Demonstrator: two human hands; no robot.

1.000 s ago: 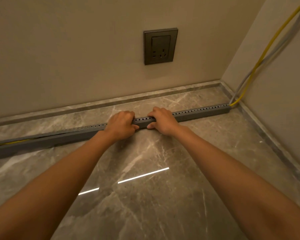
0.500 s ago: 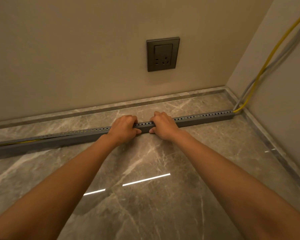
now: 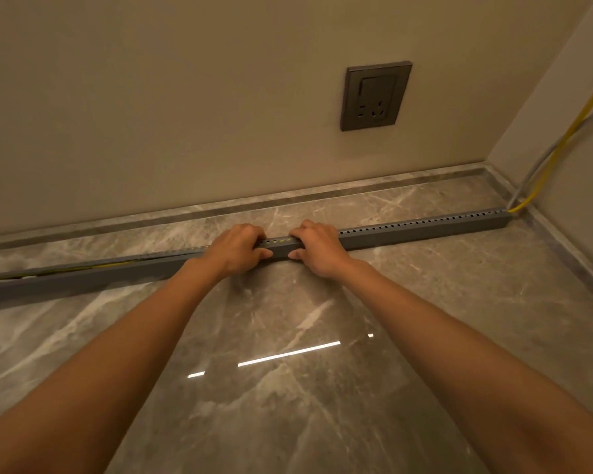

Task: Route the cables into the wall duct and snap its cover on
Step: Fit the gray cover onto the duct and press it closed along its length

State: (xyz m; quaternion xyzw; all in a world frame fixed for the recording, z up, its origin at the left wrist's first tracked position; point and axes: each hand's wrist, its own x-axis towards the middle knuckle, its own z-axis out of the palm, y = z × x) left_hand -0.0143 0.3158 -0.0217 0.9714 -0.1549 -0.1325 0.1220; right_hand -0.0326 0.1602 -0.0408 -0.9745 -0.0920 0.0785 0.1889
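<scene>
Since the frame a second ago, both hands have stayed on the same stretch of the duct while the view has drifted, so the socket now sits further right and the corner is closer to the edge. The left hand [image 3: 235, 251] and the right hand [image 3: 317, 249] lie side by side on the grey duct [image 3: 425, 229], fingers [image 3: 250, 232] curled over its top and thumbs on its near face, clamped on it with a short gap between them. The one duct lies on the marble floor [image 3: 288, 388], near the skirting [image 3: 322, 196], and runs from the left edge to the right corner. Its perforated cover [image 3: 421, 221] is seated on the right part; to the left it appears not fully down, with a yellow cable [image 3: 93, 267] showing along the top. At the corner, two cables leave the duct's end and climb the side wall: one yellow [image 3: 562, 142], one grey [image 3: 536, 165]. One dark wall socket [image 3: 375, 95] is on the back wall. No writing or brand can be read anywhere
</scene>
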